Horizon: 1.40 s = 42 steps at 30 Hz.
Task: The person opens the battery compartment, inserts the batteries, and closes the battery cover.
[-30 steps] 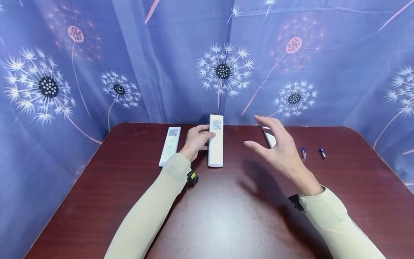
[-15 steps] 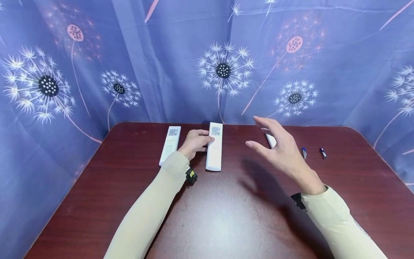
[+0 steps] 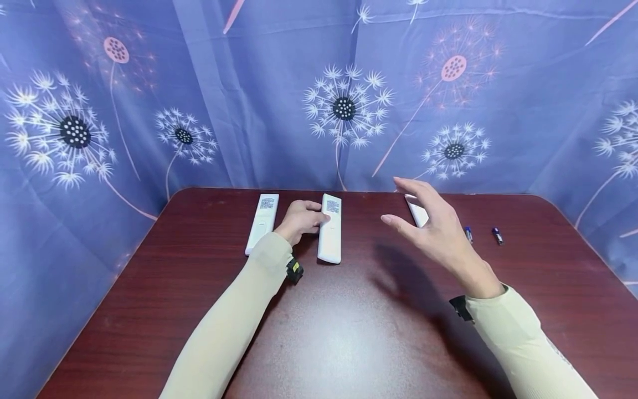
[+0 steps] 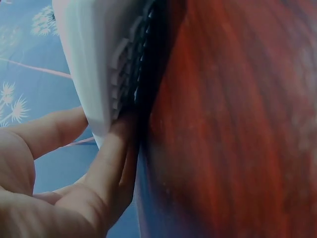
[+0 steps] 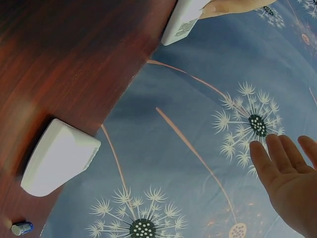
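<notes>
In the head view, my left hand [image 3: 300,219] grips a white remote control [image 3: 330,239] at mid-table. The thumb lies over its back, which bears a printed QR label, and the other fingers reach beneath. Seen from the left wrist, the rows of buttons [image 4: 121,74] face down, close over the table, with fingers tucked under that side. My right hand [image 3: 440,235] hovers with thumb and fingers spread and holds nothing. Partly hidden behind it, another white remote control [image 3: 417,211] lies near the far edge; the right wrist view shows this remote [image 5: 59,158] more fully.
Left of my left hand lies another white remote control [image 3: 262,224], its label up. Two small blue-and-silver batteries [image 3: 497,236] rest at the right of the dark red table [image 3: 199,310]. A blue dandelion-print curtain [image 3: 269,111] hangs right behind the far edge.
My left hand has lowered the remote control toward the table and a little nearer to me, its far end dropping. My right hand has stayed almost still.
</notes>
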### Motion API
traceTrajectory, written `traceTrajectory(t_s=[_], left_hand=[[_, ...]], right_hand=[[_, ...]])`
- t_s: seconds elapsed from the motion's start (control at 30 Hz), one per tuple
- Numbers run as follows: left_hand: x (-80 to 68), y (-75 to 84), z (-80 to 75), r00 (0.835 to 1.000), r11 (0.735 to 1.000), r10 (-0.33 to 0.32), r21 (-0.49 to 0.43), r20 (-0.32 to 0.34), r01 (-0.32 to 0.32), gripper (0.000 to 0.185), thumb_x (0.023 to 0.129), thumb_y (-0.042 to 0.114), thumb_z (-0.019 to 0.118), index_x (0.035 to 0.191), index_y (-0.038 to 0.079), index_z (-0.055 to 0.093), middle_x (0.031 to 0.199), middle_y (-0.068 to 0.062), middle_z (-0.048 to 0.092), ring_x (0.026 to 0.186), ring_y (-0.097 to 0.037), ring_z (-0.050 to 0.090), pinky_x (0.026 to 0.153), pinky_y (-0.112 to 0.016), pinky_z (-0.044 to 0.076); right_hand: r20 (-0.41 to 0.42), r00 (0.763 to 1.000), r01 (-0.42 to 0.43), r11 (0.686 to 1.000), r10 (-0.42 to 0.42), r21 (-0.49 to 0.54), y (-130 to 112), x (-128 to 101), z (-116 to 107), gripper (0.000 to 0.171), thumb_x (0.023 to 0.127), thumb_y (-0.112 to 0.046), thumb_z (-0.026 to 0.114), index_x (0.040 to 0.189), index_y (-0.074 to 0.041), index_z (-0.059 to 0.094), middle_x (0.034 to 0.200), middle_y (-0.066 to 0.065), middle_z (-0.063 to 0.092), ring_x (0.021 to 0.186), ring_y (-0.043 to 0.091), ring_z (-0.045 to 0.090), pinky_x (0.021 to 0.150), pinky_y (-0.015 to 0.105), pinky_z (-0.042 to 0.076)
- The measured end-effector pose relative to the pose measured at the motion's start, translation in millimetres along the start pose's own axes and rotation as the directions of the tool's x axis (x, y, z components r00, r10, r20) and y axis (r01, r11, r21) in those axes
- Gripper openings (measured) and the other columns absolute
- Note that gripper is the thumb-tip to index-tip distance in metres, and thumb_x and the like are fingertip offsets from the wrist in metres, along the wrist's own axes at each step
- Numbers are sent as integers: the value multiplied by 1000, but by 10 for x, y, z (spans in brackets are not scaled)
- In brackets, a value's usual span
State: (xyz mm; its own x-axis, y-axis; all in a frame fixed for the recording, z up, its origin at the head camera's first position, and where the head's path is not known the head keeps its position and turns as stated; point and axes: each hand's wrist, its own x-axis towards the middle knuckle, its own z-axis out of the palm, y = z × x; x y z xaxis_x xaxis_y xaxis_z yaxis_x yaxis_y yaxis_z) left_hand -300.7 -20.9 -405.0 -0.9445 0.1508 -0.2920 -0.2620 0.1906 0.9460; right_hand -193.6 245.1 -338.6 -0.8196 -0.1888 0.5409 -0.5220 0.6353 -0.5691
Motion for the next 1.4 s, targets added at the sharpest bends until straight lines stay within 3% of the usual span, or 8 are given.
traceTrajectory(t_s=[0.17,0.5,0.73,1.03,1.17,1.3,1.4], left_hand=[[-33,60,38,999,994,25,112,-34,-21,51,97,0,74,144,-6,57,129,-24,67,113,-34,70,93,-41,60],[-75,94,44,996,955,34,297,-86,-7,59,97,2,77,150,-4,52,137,-26,62,91,-35,78,74,-35,64],[-99,106,31,998,948,9,317,-56,10,62,99,3,75,154,-4,47,129,-26,65,97,-32,77,68,-33,64],[-79,108,7,999,942,-5,335,-48,21,63,98,1,76,154,-6,47,124,-26,66,98,-32,76,63,-32,63],[-94,138,3,996,897,33,443,-86,8,62,97,7,78,152,-2,52,125,-23,68,82,-27,79,63,-31,63],[-137,194,41,984,805,113,593,-135,-11,57,98,23,79,149,6,58,126,-16,71,64,-21,75,70,-33,61],[-172,232,116,973,759,169,650,-157,-27,55,97,33,79,146,13,64,120,-9,75,76,-21,75,77,-39,57]], right_hand=[[7,1000,-2,1000,2,6,0,6,-22,71,90,-18,89,153,-12,58,150,5,59,137,28,55,113,50,42],[14,1000,-1,1000,1,8,-6,-10,-39,71,90,-19,89,153,-13,58,149,5,59,138,26,54,112,51,42],[4,1000,14,1000,-14,-3,2,-16,-40,70,90,-18,88,153,-13,59,148,4,60,137,25,55,111,40,42],[12,1000,9,1000,-9,14,-24,-14,-54,70,90,-18,88,153,-13,58,149,5,59,135,28,57,111,40,45],[5,1000,21,999,-21,32,-6,-5,-54,70,90,-15,88,153,-12,58,149,4,58,133,29,59,111,28,44],[-3,1000,24,999,-24,43,3,0,-58,70,89,-13,88,152,-11,58,150,4,58,133,28,59,110,22,42],[-9,1000,24,998,-23,52,8,-13,-63,70,89,-11,89,152,-11,59,149,4,58,132,28,59,110,22,43]])
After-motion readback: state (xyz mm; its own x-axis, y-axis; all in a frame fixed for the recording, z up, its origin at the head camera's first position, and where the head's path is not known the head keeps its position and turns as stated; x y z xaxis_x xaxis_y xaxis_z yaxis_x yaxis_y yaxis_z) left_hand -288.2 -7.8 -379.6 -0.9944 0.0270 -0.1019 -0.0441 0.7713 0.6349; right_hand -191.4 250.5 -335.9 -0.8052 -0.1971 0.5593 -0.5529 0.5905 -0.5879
